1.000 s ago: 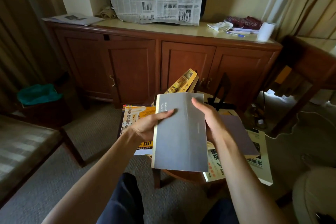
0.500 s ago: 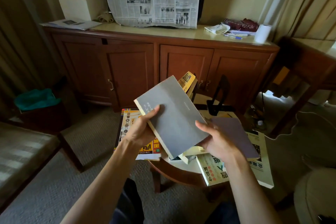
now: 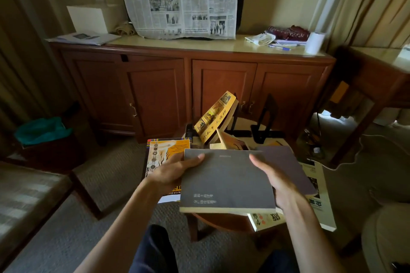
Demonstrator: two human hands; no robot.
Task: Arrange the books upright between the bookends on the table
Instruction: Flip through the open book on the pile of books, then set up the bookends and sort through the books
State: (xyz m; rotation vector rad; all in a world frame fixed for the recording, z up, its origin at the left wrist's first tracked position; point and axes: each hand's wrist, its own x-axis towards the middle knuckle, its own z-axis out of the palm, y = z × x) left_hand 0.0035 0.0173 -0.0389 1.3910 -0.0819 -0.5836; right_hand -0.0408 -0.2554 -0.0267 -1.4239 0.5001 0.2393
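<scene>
I hold a grey paperback [image 3: 224,180] flat above the small round table [image 3: 213,220], its page edge toward me. My left hand [image 3: 173,173] grips its left side with the thumb on the cover. My right hand [image 3: 271,180] holds its right side, thumb on top. Behind it a yellow book [image 3: 216,116] leans tilted against the left black bookend [image 3: 190,132]. The right black bookend [image 3: 267,122] stands apart, with an open gap between them. Other books lie flat: an orange-covered one [image 3: 165,153], a dark purple one [image 3: 286,162] and a white one [image 3: 319,195].
A long wooden cabinet [image 3: 188,86] stands behind the table, with newspaper [image 3: 179,0], papers and a white roll [image 3: 315,42] on top. A bench [image 3: 26,195] is at left, a bin with a teal bag [image 3: 42,131] beside it. A wooden desk [image 3: 377,77] and cushioned seat [image 3: 388,239] are at right.
The grey book has been turned in my hands, from upright with the spine at left, through a tilt, to lying flat with the page edge toward me. Both hands shifted their hold.
</scene>
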